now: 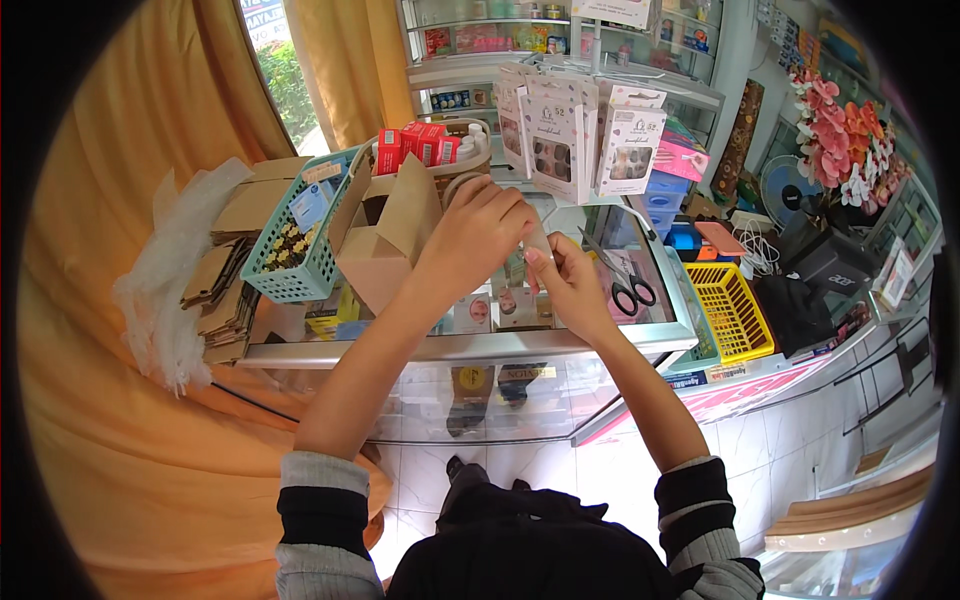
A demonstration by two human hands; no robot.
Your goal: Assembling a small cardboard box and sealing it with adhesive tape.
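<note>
Strip (538,240), pale and tape-like, spans the fingers of my left hand (482,228), closed on its upper end, and my right hand (572,283), pinching its lower end. I judge it in hand but not yet laid on anything. Left of the fingers, a cardboard box (373,268) stands flaps-up, unsealed; right of them, scissors (633,281) lie unused on the table (480,347).
</note>
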